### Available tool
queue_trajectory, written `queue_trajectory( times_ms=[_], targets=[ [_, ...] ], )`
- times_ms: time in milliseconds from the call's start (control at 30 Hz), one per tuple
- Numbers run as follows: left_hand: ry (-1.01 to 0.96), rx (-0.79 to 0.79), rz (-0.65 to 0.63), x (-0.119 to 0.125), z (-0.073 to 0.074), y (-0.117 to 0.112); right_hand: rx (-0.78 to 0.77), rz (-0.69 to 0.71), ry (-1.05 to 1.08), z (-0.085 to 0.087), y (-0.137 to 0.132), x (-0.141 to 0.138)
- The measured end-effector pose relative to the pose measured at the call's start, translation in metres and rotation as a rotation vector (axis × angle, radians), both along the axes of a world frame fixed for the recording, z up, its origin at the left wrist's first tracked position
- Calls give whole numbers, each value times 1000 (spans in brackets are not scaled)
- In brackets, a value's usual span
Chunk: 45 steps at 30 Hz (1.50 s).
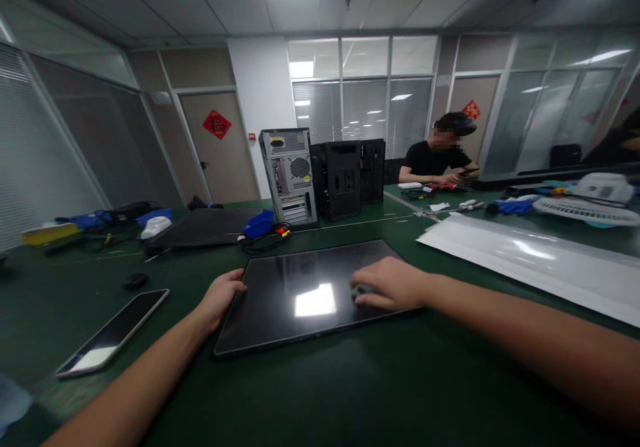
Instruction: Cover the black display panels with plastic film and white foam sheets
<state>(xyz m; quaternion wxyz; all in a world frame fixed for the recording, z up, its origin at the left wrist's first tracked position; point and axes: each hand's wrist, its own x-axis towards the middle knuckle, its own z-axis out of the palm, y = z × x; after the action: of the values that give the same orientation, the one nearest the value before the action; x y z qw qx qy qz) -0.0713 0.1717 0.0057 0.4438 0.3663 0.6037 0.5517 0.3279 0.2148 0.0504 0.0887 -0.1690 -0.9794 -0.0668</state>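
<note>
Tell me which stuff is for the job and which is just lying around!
Seems in use:
black panel, left hand at its edge
small grey thing, in the right hand

Seems just lying about:
phone
silver-backed computer case
white sheets

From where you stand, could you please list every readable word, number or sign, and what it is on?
"福", probably, slightly blurred: red diamond sign on the left door.
Right door, red sign: too blurred to read.
Yellow label on the silver computer tower: too small.
Flat panel: no lettering visible.
</note>
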Motion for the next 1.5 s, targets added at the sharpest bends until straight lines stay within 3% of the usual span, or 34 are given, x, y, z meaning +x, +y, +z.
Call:
queue_trajectory(
  times_ms=[100,233,367,467,600,700,1000,1233,1333,1500],
  targets=[
    [12,64,41,1,1,-4,108,-290,64,2,46,54],
    [-1,134,-3,5,1,-7,323,-677,105,-39,103,155],
    [-57,163,-128,7,-1,-8,153,-1185,99,-83,133,227],
    [80,128,-165,9,-1,-11,-65,-1323,87,-90,138,241],
    [407,119,-75,14,1,-11,-87,-1284,72,-77,133,226],
    [501,20,-24,18,0,-4,-33,-1263,79,-67,125,209],
    [513,44,55,19,-11,10,74,-1220,121,-49,102,177],
    [550,56,60,22,-3,2,217,-1138,268,-37,78,149],
    [599,180,80,23,-2,1,190,-949,374,-33,62,127],
    [487,138,-57,22,-6,3,-166,-363,400,-29,40,89]
  ],
)
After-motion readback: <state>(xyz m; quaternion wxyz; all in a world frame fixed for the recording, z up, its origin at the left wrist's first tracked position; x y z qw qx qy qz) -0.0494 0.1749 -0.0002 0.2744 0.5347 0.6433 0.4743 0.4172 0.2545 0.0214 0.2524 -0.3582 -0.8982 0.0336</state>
